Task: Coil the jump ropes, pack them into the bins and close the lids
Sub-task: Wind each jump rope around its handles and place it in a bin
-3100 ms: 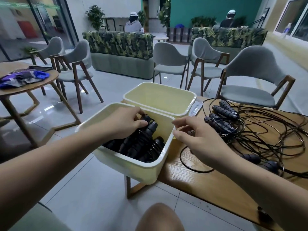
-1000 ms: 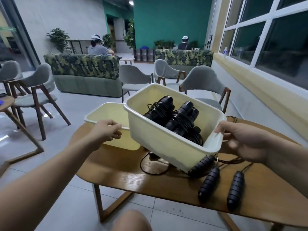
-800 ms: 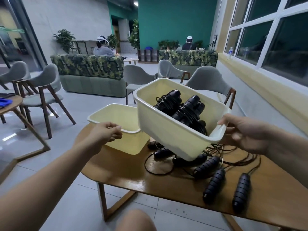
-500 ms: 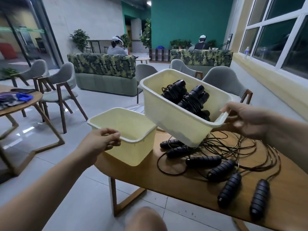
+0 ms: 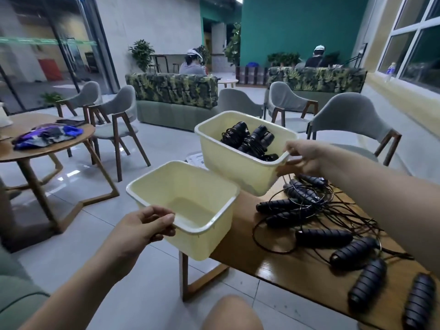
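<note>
Grey chairs point(image 5: 352, 117), leaf-print sofa point(image 5: 173, 88), cloth point(image 5: 47, 136) on rnd table point(image 5: 35, 153).

Teal wall point(image 5: 297, 25), grey chairs point(image 5: 350, 117), leaf-print sofas point(image 5: 171, 89) — pale tiled floor point(image 5: 166, 144), perhaps glass doors point(image 5: 35, 55)

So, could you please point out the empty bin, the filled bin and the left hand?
empty bin point(image 5: 204, 241): head view, front wall.
filled bin point(image 5: 233, 167): head view, front wall.
left hand point(image 5: 140, 232): head view, back of hand.
</note>
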The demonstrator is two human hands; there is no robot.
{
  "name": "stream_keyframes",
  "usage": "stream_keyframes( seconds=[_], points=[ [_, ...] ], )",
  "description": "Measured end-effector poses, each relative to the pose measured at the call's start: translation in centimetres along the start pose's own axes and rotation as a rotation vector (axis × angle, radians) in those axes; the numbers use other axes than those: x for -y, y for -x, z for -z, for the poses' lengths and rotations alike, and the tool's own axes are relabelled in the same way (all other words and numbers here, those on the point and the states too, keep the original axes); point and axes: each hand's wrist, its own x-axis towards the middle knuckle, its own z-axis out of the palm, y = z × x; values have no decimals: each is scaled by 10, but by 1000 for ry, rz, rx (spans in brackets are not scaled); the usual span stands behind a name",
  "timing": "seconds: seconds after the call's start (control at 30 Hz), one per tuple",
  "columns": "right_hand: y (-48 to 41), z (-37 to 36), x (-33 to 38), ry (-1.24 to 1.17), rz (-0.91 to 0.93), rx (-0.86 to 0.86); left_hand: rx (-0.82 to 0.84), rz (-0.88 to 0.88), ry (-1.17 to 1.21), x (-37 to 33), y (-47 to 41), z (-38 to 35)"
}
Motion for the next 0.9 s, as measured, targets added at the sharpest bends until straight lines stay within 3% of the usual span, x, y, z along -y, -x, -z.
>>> stream_keyframes(
  seconds=[0.33, 0.9],
  points=[
    [-57, -36, -9, 120, -92, 62, 10, -11, 25, 1, 6, -4],
    [-109, -34, -28, 181, -117, 110, 19, 12, 61, 3, 11, -28]
  ],
)
